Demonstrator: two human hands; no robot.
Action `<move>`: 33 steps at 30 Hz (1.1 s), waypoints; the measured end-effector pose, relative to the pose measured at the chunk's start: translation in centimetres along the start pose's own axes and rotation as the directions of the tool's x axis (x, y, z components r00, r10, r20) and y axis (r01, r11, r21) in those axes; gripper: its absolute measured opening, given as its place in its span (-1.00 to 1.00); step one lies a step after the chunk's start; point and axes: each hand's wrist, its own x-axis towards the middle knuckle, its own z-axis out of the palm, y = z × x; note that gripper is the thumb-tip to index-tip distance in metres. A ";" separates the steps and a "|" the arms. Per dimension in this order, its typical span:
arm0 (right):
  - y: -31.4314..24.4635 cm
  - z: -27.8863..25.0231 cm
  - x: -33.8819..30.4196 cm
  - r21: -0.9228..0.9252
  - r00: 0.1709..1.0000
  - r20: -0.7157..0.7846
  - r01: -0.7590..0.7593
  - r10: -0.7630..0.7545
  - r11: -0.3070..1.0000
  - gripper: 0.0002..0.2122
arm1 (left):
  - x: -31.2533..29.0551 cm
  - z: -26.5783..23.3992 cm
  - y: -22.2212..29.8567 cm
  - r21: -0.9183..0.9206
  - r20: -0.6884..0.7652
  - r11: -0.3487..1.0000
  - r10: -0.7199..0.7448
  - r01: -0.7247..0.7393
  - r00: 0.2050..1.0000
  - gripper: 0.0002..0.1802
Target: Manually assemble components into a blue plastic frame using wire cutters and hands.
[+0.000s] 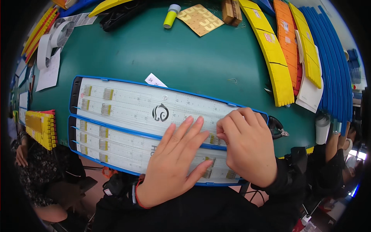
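Note:
A long blue-framed case (129, 112) lies open on the near side of the table, its two white, ruled panels side by side. Small groups of thin brass-coloured strips or pins (108, 94) are set in rows across both panels. My left hand (174, 164) rests flat with spread fingers over the middle of the case, its fingertips reaching onto the far panel. At the right end, my right hand (249, 145) is closed in a pinch over the case, next to another brass-coloured group (215, 139). Whatever those fingers hold is hidden.
Black-handled pliers (277, 127) lie off the case's right end. A paper slip (155, 80) sits behind it. Yellow strips (270, 50), an orange strip (286, 38) and blue strips (328, 62) line the right side. A yellow-green tube (171, 16) stands at the back. People sit either side.

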 end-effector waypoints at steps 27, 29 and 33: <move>7.6 -1.9 -8.6 0.679 0.810 -0.172 -0.315 0.560 0.663 -0.34 | -0.5 0.3 -1.0 0.143 0.107 0.989 0.022 -0.038 0.994 -0.33; 5.6 -2.0 -7.8 0.797 0.797 -0.268 -0.132 0.541 0.589 -0.24 | 0.0 0.2 -0.7 0.169 0.118 0.984 0.042 -0.061 0.992 -0.37; 0.7 0.5 -3.5 0.936 0.751 -0.346 0.320 0.562 0.148 -0.57 | -0.2 0.2 -1.0 0.199 0.109 0.978 0.039 -0.061 0.993 -0.42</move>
